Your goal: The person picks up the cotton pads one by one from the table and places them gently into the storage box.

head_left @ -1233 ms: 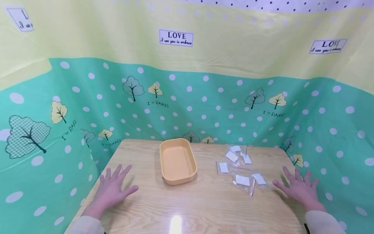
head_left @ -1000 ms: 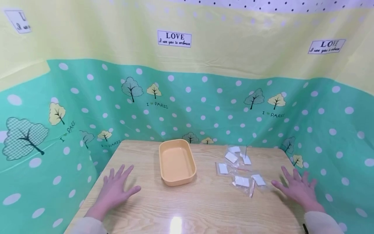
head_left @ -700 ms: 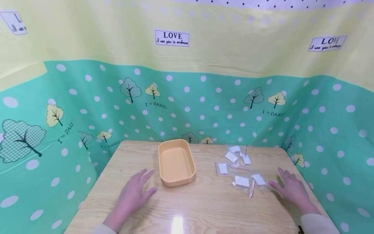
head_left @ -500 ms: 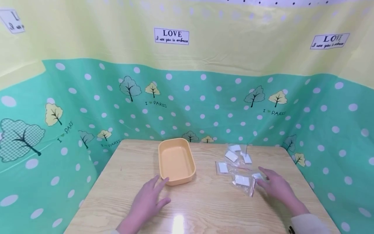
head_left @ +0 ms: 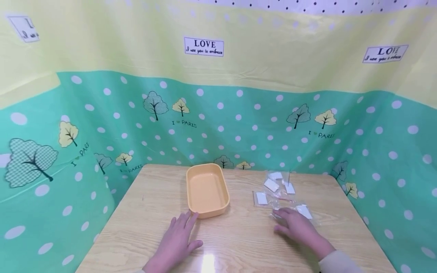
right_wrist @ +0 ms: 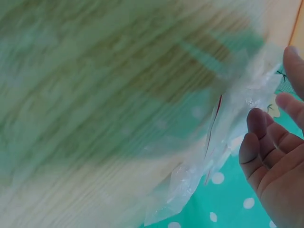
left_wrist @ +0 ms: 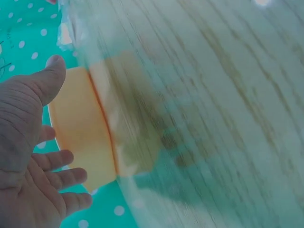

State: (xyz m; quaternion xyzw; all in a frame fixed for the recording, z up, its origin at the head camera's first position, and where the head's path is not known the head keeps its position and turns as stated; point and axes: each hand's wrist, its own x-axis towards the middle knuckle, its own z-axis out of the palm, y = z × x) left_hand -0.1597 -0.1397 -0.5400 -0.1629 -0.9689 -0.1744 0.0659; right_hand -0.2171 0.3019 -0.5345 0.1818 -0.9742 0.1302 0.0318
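Observation:
A shallow orange plastic tray (head_left: 213, 214) stands on the wooden table (head_left: 143, 216). My left hand (head_left: 177, 239) is at its near left corner, fingers spread; in the left wrist view the fingers lie beside the tray's wall (left_wrist: 78, 118), and I cannot tell if they touch. To the right lie several clear zip bags with white rectangular pieces inside, among them one bag (head_left: 261, 198) at the left and another (head_left: 304, 211) at the right. My right hand (head_left: 297, 227) reaches over the nearest bag, mostly hiding it. In the right wrist view its fingers bend loosely near the plastic (right_wrist: 175, 190), gripping nothing visible.
A green dotted curtain (head_left: 239, 129) with a yellow upper band encloses the table at the back and both sides. More bagged white pieces (head_left: 271, 185) lie close together near the table's back edge. A bright light reflection shows on the tabletop in front.
From wide apart at the table's sides, both hands have moved inward. The left has come to the tray's near corner, and the right has moved left over the bags. Tray and bags look unmoved.

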